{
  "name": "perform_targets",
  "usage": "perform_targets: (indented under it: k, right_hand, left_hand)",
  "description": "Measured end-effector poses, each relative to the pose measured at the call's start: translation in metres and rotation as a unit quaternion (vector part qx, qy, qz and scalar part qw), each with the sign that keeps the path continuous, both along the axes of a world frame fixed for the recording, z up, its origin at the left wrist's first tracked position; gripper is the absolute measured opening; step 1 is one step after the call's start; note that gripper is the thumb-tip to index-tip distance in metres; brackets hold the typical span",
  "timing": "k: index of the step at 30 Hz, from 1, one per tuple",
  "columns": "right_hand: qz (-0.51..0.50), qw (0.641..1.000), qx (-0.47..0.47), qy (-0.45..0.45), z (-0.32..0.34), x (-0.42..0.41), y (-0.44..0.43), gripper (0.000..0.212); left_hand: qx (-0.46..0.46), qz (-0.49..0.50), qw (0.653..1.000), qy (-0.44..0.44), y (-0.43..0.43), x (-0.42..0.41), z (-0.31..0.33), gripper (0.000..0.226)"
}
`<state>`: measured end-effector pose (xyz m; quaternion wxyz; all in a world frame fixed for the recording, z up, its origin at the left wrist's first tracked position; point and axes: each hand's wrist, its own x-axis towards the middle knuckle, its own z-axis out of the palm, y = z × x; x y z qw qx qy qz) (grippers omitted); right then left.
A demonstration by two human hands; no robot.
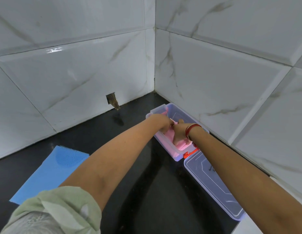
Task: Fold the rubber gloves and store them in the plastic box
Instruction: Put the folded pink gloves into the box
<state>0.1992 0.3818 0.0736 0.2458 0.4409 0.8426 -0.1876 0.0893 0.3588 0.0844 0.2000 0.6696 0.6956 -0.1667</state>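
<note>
I see both hands down inside the clear rectangular plastic box (163, 144) in the corner of the black stone counter (147, 191). The left hand (164, 120) reaches over the box's left wall with its fingers curled down onto the folded pink rubber glove (181, 146); I cannot tell whether they pinch it or only press on it. The right hand (179, 133) lies palm down on the same pink glove, fingers spread flat and pushing it toward the bottom of the box, not closed around anything. Red thread bangles (191, 130) circle the right wrist. The pink glove fills the near half of the box, and more pink shows at the far end by the wall. An orange-red latch (189, 153) sits at the box's near end, and just beyond it the transparent lid (214, 184) lies flat on the counter, along the white marble-look tiled wall (231, 81). Well to the left, apart from the box, a light blue rubber glove with a round bristled scrubbing patch (50, 168) lies flat on the counter, partly under my left forearm's pale green rolled sleeve (62, 208).
</note>
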Motion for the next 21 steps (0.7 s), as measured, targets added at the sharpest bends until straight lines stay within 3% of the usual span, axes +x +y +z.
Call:
perform_targets:
  k: [5,10,13,16,18,21]
  right_hand:
    - [-0.011,0.999,-0.033,-0.001,0.001,-0.001,0.007,0.084]
    - [0.006,1.0,-0.013,0.003,0.01,0.005,-0.004,0.081]
    - [0.035,0.996,0.044,0.064,0.027,0.011,-0.013,0.069]
    - [0.043,0.976,0.123,0.177,0.058,0.019,-0.034,0.055]
    - [0.071,0.952,0.139,0.262,0.074,0.02,-0.055,0.05]
    - [0.115,0.929,0.049,0.349,0.078,0.003,-0.093,0.044]
  left_hand:
    - [-0.028,0.021,0.999,0.034,0.003,0.005,-0.002,0.053]
    - [-0.009,0.026,0.997,-0.077,-0.013,0.001,0.026,0.06]
    - [0.13,0.011,0.972,-0.193,-0.03,-0.01,0.056,0.054]
    - [0.336,0.042,0.889,-0.306,-0.089,-0.031,0.075,0.043]
    - [0.411,0.081,0.861,-0.289,-0.142,-0.049,0.068,0.045]
    - [0.403,0.211,0.869,-0.193,-0.224,-0.081,0.033,0.046]
